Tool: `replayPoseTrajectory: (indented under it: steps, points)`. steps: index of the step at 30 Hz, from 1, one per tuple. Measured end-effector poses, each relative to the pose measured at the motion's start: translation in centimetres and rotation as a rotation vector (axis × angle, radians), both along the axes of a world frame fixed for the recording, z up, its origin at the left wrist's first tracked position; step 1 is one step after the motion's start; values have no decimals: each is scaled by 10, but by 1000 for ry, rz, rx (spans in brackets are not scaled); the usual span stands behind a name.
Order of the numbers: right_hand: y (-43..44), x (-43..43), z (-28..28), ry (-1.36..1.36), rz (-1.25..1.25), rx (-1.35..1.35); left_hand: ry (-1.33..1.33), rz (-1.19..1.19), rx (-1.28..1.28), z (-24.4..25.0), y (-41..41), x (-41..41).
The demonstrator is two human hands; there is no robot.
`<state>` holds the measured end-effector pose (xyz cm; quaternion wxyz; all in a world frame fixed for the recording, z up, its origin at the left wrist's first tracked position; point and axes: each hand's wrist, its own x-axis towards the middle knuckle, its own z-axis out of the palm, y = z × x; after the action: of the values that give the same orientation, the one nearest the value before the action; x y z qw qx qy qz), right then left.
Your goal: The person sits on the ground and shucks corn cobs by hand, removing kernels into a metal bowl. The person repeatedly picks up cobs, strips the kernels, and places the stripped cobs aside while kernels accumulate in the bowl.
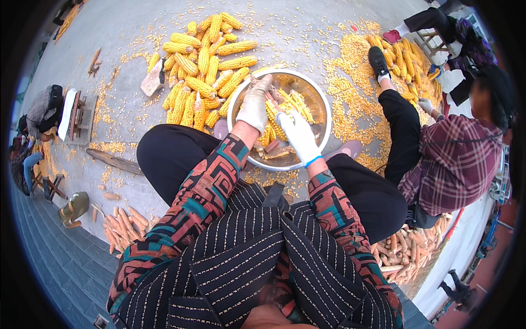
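A round metal basin [328, 123] stands on the ground between my feet, with several yellow corn cobs [303, 105] in it, some partly shelled. Above its left side, my left hand [254, 103], in an off-white glove, is closed around the end of a cob whose bare reddish part shows near the fingers. My right hand [299, 133], in a white glove with a blue cuff edge, is at the lower right of the same cob [272, 111], its fingertips touching it. The palm side of both hands is hidden.
A pile of unshelled corn cobs [201, 61] lies beyond the basin at left, beside a stone block [153, 78]. Loose kernels [349, 74] cover the ground. A person in a plaid top [456, 160] sits close at right. Stripped cobs [404, 251] and a wooden board [115, 161] lie nearby.
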<state>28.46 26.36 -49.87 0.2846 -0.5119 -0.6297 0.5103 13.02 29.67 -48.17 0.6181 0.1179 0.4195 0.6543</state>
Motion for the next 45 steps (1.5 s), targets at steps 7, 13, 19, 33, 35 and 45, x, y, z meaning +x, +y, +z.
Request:
replayPoseTrajectory:
  steps: [7,13,19,33,35,45]
  points:
    - [-14,-10,-33,496,-279,-418,-19,-23,6,10,-17,11]
    - [-28,-10,-39,838,-313,-665,485,-181,193,21,-23,32]
    - [-16,-6,-32,628,-392,-577,163,-85,61,30,-29,18]
    - [-24,-26,28,689,-325,-735,377,5,1,-3,-9,3]
    - [-17,-12,23,919,-158,-992,253,-61,25,-1,-7,-3]
    - [12,-9,16,963,-174,-1008,-10,-230,7,14,-3,5]
